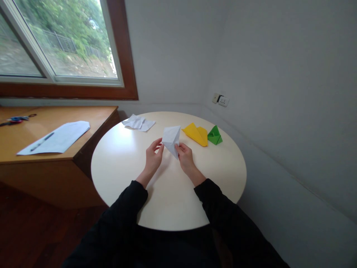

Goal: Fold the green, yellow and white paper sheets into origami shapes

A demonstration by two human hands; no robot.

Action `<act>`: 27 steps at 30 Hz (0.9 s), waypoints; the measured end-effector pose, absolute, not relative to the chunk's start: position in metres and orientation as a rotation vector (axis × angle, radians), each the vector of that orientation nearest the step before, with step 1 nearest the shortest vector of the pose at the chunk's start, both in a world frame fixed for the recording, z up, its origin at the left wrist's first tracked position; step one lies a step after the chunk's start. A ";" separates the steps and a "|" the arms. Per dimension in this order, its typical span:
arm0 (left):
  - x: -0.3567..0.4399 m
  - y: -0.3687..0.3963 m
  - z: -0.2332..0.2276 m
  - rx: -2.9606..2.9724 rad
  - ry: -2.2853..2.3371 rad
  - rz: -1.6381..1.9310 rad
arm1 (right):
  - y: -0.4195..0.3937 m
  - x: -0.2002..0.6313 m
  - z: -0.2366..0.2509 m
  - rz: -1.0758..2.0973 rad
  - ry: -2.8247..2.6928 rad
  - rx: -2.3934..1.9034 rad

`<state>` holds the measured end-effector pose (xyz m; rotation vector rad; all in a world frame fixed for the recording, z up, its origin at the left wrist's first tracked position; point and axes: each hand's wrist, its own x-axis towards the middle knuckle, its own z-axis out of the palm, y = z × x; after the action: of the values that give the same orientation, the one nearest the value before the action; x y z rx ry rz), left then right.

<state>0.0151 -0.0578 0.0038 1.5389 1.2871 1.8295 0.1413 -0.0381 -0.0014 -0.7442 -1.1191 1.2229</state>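
Observation:
A folded white sheet of paper (171,136) is held up over the middle of the round table, its lower tip pointing down toward me. My right hand (185,154) pinches its lower right edge between thumb and fingers. At its left edge is my left hand (154,153), thumb and fingertips curled close to the paper in a pinch. To the right of the paper lie a yellow folded paper (196,134) and a smaller green folded paper (214,136). Some creased white paper (138,123) lies behind and to the left.
The round cream table (173,208) stands near the wall. Left of it is a wooden desk (103,123) bearing white sheets (65,139), a dark pen (42,141) and some scissors-like tools (18,119). A wall socket (223,101) sits behind the table.

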 end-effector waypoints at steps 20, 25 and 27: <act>0.018 -0.069 0.007 1.887 1.454 1.856 | -0.042 0.144 0.008 1.467 -0.968 -0.676; 0.018 -0.068 0.006 1.876 1.449 1.836 | -0.044 0.143 0.011 1.479 -0.943 -0.675; 0.018 -0.068 0.005 1.868 1.444 1.834 | -0.044 0.144 0.011 1.478 -0.935 -0.672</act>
<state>0.0178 -0.0676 0.0052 1.8679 1.4439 1.8336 0.1435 -0.0442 0.0113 -0.6721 -0.9352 1.4780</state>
